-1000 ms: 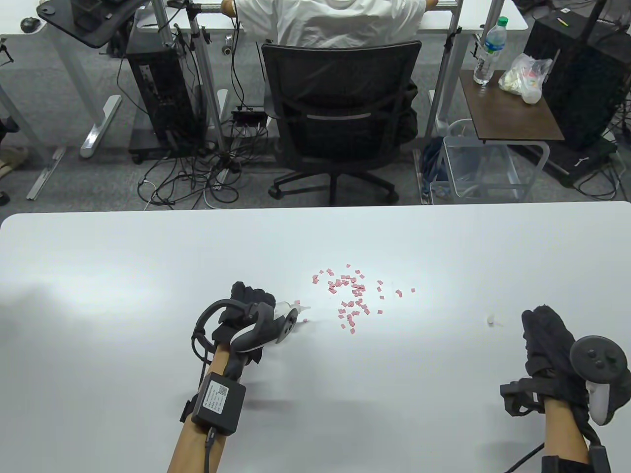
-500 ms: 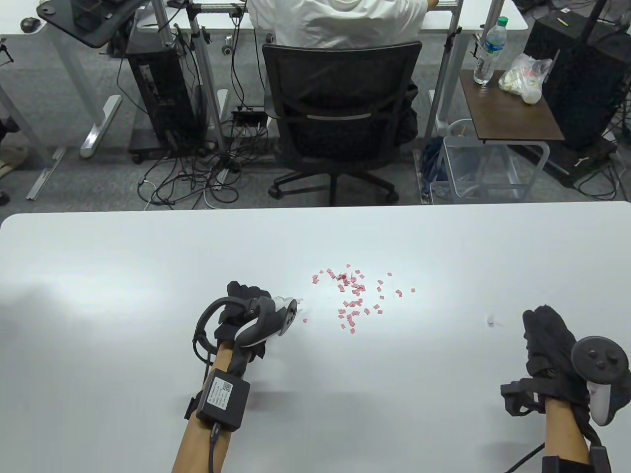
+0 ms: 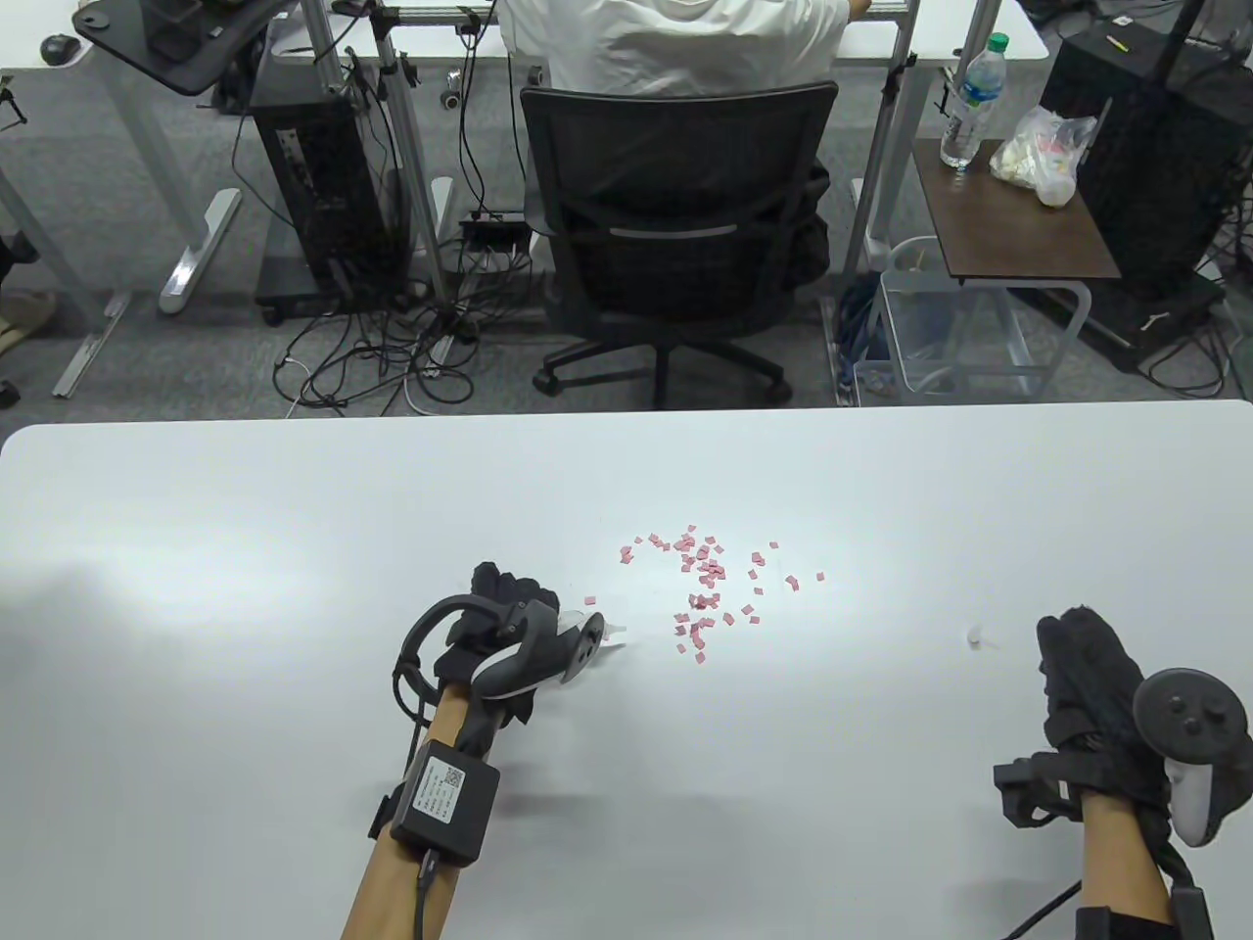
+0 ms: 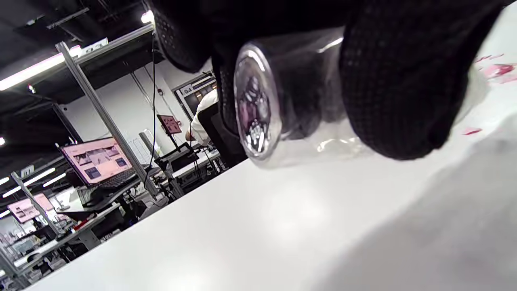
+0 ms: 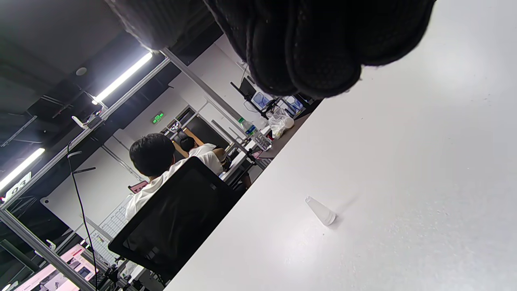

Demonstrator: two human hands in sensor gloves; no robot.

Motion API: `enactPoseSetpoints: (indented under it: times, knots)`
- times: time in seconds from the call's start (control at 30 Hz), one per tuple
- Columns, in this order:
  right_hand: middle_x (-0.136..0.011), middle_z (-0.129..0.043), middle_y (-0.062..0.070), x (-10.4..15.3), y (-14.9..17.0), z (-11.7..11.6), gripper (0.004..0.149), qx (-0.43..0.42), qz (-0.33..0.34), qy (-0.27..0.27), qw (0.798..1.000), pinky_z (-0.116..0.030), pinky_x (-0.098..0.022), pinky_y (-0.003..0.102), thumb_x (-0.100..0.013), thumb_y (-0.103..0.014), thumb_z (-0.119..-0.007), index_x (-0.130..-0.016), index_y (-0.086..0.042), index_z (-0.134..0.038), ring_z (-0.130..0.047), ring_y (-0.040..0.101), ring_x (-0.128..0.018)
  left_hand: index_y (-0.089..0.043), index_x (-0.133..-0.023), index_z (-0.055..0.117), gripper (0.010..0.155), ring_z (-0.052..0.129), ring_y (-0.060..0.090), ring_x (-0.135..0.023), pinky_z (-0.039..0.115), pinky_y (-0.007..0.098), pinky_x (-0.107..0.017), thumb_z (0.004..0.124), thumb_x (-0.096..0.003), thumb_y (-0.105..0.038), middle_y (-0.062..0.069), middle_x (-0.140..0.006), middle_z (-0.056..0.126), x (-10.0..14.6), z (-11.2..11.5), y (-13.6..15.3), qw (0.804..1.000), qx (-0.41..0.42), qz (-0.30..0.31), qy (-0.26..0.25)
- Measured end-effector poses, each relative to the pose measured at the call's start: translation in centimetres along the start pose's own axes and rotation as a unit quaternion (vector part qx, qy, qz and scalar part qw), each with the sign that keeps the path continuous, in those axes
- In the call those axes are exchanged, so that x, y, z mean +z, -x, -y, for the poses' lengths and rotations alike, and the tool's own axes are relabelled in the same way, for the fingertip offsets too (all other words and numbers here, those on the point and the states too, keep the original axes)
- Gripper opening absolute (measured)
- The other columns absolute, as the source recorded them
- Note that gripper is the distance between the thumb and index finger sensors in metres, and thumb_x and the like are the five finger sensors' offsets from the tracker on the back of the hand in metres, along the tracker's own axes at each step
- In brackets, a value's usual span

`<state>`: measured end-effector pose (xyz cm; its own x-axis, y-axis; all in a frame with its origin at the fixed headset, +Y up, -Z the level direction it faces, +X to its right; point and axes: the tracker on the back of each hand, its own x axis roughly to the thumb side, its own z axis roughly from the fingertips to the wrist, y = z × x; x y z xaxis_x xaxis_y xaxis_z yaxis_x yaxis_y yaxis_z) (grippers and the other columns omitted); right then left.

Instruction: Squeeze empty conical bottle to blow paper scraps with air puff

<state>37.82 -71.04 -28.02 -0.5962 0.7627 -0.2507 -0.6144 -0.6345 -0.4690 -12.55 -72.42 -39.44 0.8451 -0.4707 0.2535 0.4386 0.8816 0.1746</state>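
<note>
My left hand [image 3: 509, 612] grips a clear conical bottle [image 3: 599, 629] lying low over the white table [image 3: 245, 548], its thin nozzle pointing right. The left wrist view shows the bottle's round base [image 4: 258, 109] with my gloved fingers [image 4: 404, 81] curled round its body. Several small pink paper scraps [image 3: 705, 586] lie scattered just right of the nozzle, a few of which [image 4: 494, 69] show in the left wrist view. My right hand [image 3: 1082, 676] rests on the table far to the right and holds nothing, its fingers [image 5: 307, 60] loosely together.
A small clear conical cap [image 3: 977, 638] lies on the table just left of my right hand, and the cap [image 5: 321, 211] shows in the right wrist view too. Beyond the table's far edge a person sits in a black office chair [image 3: 675, 225].
My left hand with the bottle has shifted slightly right and nearer to me. The scraps closest to the nozzle have scattered away to the right. The right hand has not moved.
</note>
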Motion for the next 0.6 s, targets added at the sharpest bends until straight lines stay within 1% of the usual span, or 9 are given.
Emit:
enactPoseSetpoints:
  times: [0.07, 0.13, 0.2, 0.23, 0.27, 0.33, 0.37, 0.4, 0.6]
  knots:
    - [-0.079, -0.091, 0.020, 0.0, 0.0, 0.0, 0.063, -0.002, 0.000, 0.000, 1.000, -0.077, -0.053, 0.058, -0.059, -0.047, -0.072, -0.106, -0.004, -0.071, -0.094, 0.036, -0.062, -0.030, -0.096, 0.083, 0.067, 0.100, 0.018, -0.086, 0.061, 0.047, -0.081, 0.103, -0.0345, -0.049, -0.004, -0.094, 0.095, -0.1, 0.0, 0.1, 1.000, 0.028, -0.005, 0.001]
    - [-0.079, -0.091, 0.019, 0.0, 0.0, 0.0, 0.063, -0.002, 0.000, 0.000, 1.000, -0.077, -0.053, 0.058, -0.059, -0.047, -0.072, -0.106, -0.004, -0.071, -0.094, 0.036, -0.062, -0.028, -0.101, 0.079, 0.072, 0.097, 0.019, -0.090, 0.058, 0.050, -0.082, 0.101, -0.0365, -0.050, -0.001, -0.100, 0.091, -0.2, 0.0, 0.2, 0.999, 0.045, -0.001, 0.023]
    - [-0.079, -0.091, 0.020, 0.0, 0.0, 0.0, 0.063, -0.002, 0.000, 0.000, 1.000, -0.077, -0.053, 0.058, -0.059, -0.047, -0.072, -0.106, -0.004, -0.071, -0.094, 0.036, -0.062, -0.029, -0.092, 0.087, 0.063, 0.103, 0.018, -0.081, 0.064, 0.045, -0.080, 0.102, -0.0343, -0.048, -0.004, -0.089, 0.098, 0.0, 0.0, 0.2, 1.000, 0.014, -0.001, -0.005]
    - [-0.079, -0.091, 0.019, 0.0, 0.0, 0.0, 0.063, -0.002, 0.000, -0.001, 1.000, -0.077, -0.053, 0.058, -0.059, -0.047, -0.072, -0.106, -0.004, -0.071, -0.094, 0.036, -0.062, -0.029, -0.090, 0.088, 0.061, 0.104, 0.016, -0.078, 0.065, 0.044, -0.080, 0.103, -0.0333, -0.048, -0.004, -0.087, 0.100, -0.1, -0.2, 0.3, 1.000, -0.006, 0.000, -0.001]
    - [-0.079, -0.091, 0.019, 0.0, 0.0, 0.0, 0.063, -0.002, 0.000, 0.000, 1.000, -0.077, -0.053, 0.058, -0.059, -0.047, -0.072, -0.106, -0.004, -0.071, -0.094, 0.035, -0.062, -0.031, -0.091, 0.087, 0.062, 0.103, 0.016, -0.080, 0.064, 0.044, -0.080, 0.103, -0.0335, -0.048, -0.005, -0.088, 0.098, -0.1, -0.1, 0.5, 1.000, 0.001, 0.004, 0.012]
    - [-0.079, -0.091, 0.019, 0.0, 0.0, 0.0, 0.063, -0.003, 0.001, 0.000, 1.000, -0.077, -0.053, 0.058, -0.059, -0.047, -0.072, -0.106, -0.004, -0.071, -0.094, 0.035, -0.062, -0.030, -0.095, 0.084, 0.066, 0.099, 0.018, -0.085, 0.062, 0.047, -0.080, 0.103, -0.0344, -0.048, -0.004, -0.094, 0.095, 0.1, 0.1, 1.0, 1.000, 0.016, -0.020, 0.002]
    - [-0.079, -0.091, 0.020, 0.0, 0.0, 0.0, 0.063, -0.003, 0.001, 0.000, 1.000, -0.077, -0.053, 0.058, -0.059, -0.047, -0.072, -0.106, -0.004, -0.071, -0.094, 0.036, -0.062, -0.029, -0.099, 0.082, 0.071, 0.098, 0.021, -0.087, 0.061, 0.048, -0.080, 0.102, -0.0349, -0.050, -0.002, -0.097, 0.093, 0.2, 0.1, 1.2, 0.999, 0.014, -0.030, 0.010]
    - [-0.079, -0.091, 0.020, 0.0, 0.0, 0.0, 0.063, -0.003, 0.001, 0.000, 1.000, -0.077, -0.053, 0.058, -0.059, -0.047, -0.072, -0.106, -0.004, -0.071, -0.094, 0.036, -0.062, -0.028, -0.100, 0.081, 0.072, 0.097, 0.022, -0.087, 0.061, 0.048, -0.080, 0.102, -0.0350, -0.050, 0.000, -0.098, 0.092, 0.4, 0.1, 1.7, 0.999, 0.014, -0.039, 0.007]
    - [-0.079, -0.091, 0.020, 0.0, 0.0, 0.0, 0.063, -0.002, 0.001, -0.002, 1.000, -0.077, -0.053, 0.058, -0.059, -0.047, -0.072, -0.106, -0.004, -0.071, -0.094, 0.036, -0.062, -0.027, -0.102, 0.079, 0.073, 0.095, 0.022, -0.090, 0.058, 0.051, -0.081, 0.102, -0.0364, -0.049, 0.000, -0.101, 0.090, 1.2, 1.1, 4.0, 0.996, -0.036, -0.064, 0.044]
